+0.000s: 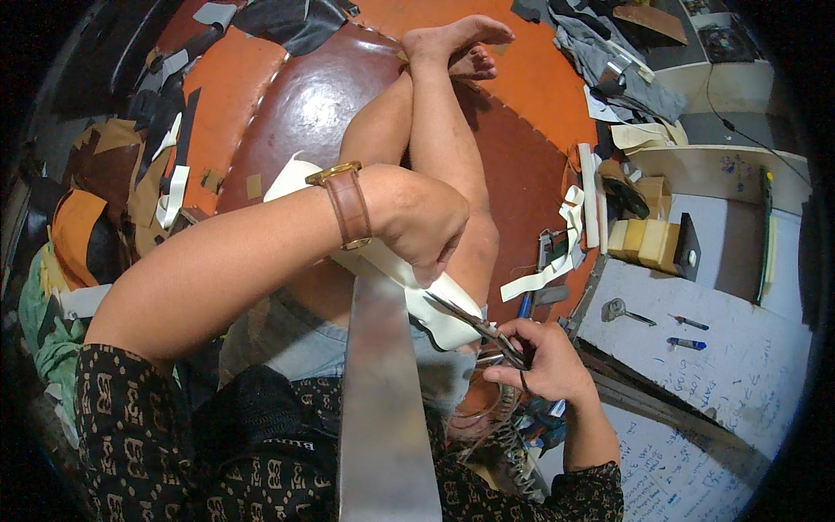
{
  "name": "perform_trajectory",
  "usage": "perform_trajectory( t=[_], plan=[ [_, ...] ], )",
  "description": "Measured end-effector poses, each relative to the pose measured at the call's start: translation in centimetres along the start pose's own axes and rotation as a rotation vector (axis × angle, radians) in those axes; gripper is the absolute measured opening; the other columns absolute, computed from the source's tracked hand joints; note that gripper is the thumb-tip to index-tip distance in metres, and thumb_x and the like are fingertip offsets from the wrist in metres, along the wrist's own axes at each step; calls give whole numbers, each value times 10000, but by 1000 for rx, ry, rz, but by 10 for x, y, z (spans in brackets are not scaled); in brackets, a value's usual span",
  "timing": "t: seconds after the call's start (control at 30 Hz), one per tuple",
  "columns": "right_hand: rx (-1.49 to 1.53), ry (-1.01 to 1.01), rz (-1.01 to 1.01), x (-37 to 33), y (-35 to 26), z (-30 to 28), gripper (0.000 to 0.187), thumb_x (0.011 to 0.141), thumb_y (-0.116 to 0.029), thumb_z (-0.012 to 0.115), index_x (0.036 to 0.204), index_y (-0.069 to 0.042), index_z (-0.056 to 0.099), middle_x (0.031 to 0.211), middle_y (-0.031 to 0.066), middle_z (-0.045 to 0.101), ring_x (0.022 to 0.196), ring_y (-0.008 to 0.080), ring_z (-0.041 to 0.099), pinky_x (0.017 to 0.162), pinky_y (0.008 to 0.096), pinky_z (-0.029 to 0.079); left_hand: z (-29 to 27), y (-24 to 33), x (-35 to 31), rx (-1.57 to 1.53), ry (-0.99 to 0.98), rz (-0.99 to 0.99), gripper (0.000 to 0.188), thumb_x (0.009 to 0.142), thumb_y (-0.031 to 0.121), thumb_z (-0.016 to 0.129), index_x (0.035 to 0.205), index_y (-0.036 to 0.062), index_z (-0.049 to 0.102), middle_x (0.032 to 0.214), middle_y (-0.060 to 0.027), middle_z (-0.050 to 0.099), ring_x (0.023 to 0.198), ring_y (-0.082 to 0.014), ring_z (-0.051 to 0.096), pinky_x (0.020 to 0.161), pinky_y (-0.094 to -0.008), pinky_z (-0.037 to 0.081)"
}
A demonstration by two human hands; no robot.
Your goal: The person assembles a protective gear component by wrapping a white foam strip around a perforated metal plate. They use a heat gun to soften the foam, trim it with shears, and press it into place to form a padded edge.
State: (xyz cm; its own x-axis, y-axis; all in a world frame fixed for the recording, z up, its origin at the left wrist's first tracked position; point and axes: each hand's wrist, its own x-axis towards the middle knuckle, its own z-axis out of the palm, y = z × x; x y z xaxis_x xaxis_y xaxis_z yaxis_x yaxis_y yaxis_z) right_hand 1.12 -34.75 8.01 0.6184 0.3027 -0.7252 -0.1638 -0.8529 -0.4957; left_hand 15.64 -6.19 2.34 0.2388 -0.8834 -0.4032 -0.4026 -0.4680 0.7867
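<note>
My left hand, with a brown-strapped watch on its wrist, is closed over a white strip of flexible sheet material. The strip lies across my lap, its far part passing under my left wrist. Its fingertips are bent down and partly hidden by the hand itself. My right hand grips a pair of scissors by the handles, thumb and fingers around the loops. The blades point up and left, lying over the white strip close to my left fingertips.
A blurred grey bar crosses the lower middle. My bare legs are crossed on a red-orange floor covering. Leather scraps are heaped at left. At right, a white board bears pens and yellow blocks; a curled white strip lies nearby.
</note>
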Motion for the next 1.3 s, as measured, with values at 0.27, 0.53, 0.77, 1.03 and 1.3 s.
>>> perform_trajectory(
  t=[0.27, 0.53, 0.77, 1.03, 1.3],
  plan=[
    [-46, 76, -32, -3, 1, 10, 549, 773, -444, 975, 1123, -67, 783, 681, 10, 584, 631, 165, 599, 618, 340, 496, 9, -7, 3, -24, 58, -8, 205, 861, 247, 769, 840, 54, 832, 797, -144, 787, 707, -314, 729, 703, -431, 573],
    [28, 43, 13, -3, 1, 11, 498, 778, -379, 975, 1089, -43, 779, 667, -29, 508, 633, 113, 504, 611, 301, 444, 2, -9, 1, -59, -32, 15, 161, 880, 209, 793, 946, 72, 847, 927, -127, 821, 834, -264, 775, 773, -396, 590],
    [13, 37, -7, -2, 1, 9, 503, 791, -398, 970, 1097, -40, 791, 664, -29, 525, 628, 112, 524, 606, 306, 449, 0, -15, -3, -147, 37, 6, 199, 968, 199, 758, 1058, 31, 817, 968, -145, 824, 865, -254, 785, 816, -392, 598],
    [31, 18, 1, -2, 8, 11, 528, 815, -445, 954, 1133, -51, 806, 667, -10, 572, 612, 143, 570, 603, 339, 477, -1, -14, -6, -147, 40, 10, 237, 996, 227, 731, 1062, 15, 814, 975, -162, 821, 883, -272, 787, 837, -397, 597],
    [47, 32, 46, -5, 1, 14, 511, 829, -413, 952, 1146, -41, 802, 660, -20, 554, 613, 131, 539, 604, 328, 467, -2, -13, -6, -104, 41, -8, 248, 989, 234, 734, 1060, 15, 828, 978, -170, 822, 879, -277, 788, 840, -404, 597]
  ],
)
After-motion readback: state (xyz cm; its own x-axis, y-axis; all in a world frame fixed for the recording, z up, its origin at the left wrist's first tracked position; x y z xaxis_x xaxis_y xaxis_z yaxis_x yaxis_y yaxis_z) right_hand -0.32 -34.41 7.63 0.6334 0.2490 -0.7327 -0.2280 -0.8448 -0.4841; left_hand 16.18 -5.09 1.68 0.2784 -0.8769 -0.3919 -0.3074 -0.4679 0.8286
